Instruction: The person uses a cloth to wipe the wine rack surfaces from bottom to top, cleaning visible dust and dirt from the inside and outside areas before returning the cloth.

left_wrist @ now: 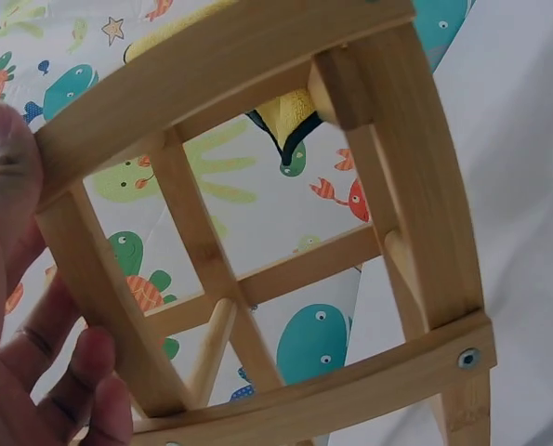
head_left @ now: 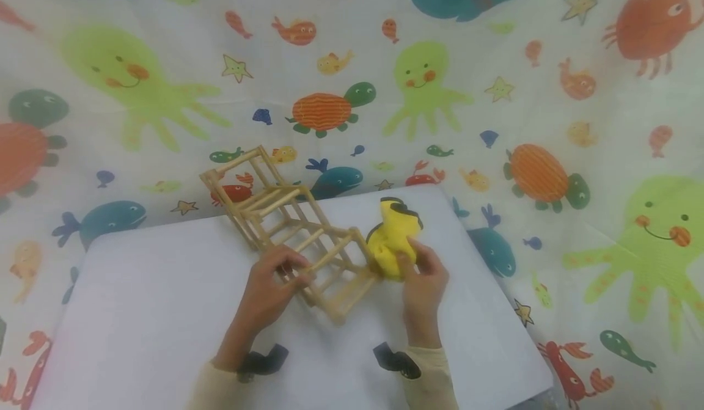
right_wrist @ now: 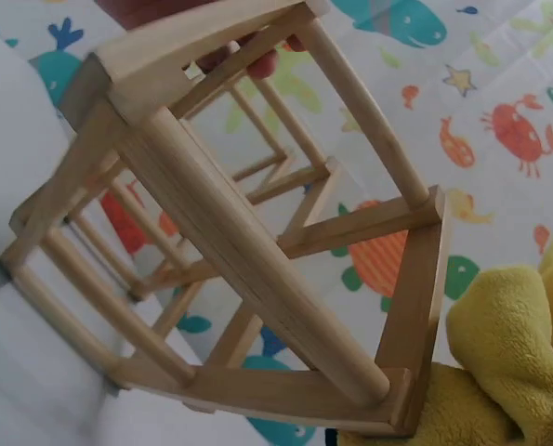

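Note:
A light wooden rack (head_left: pixel 340 313), built of slats and round dowels in stepped tiers, is held tilted over the table in the head view. My left hand (head_left: pixel 275 283) grips its near left side, thumb on one side of the frame and fingers curled around a slat (left_wrist: pixel 109 297). In my right hand (head_left: pixel 426 281) is a bunched yellow cloth (head_left: pixel 392 239) with a dark edging, pinched between thumb and fingers. The cloth touches the rack's right end, and in the right wrist view its folds (right_wrist: pixel 499 321) lie against the lower corner of the frame.
A white table (head_left: pixel 154 312) lies under both hands. Behind it and along the sides hangs a pale sheet (head_left: pixel 352 31) printed with sea animals. Each wrist wears a black strap (head_left: pixel 264 360).

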The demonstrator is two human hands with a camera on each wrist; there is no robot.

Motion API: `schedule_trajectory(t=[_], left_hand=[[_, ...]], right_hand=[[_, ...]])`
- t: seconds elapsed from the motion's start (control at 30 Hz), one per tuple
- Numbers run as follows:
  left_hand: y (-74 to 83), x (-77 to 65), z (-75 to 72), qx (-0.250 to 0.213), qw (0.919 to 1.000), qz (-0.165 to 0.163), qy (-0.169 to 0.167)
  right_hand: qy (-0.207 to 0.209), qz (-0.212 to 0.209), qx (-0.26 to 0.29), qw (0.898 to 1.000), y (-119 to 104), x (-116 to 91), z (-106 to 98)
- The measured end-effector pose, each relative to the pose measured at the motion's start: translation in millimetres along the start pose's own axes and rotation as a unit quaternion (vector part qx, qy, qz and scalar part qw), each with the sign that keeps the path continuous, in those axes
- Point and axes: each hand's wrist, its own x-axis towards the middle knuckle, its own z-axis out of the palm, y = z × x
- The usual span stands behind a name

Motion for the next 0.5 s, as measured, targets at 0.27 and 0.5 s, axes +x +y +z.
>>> schedule_trajectory(t=[0.27, 0.5], left_hand=[[-0.6, 0.8, 5.4, 0.032, 0.9993, -0.009, 0.018], [-5.4, 3.7, 14.1, 0.030, 0.9991, -0.002, 0.028]], right_hand=[[0.024, -0.007, 0.028, 0.999, -1, -2, -1], [0.032, -0.015, 0.035, 0.999, -2, -3, 0]])
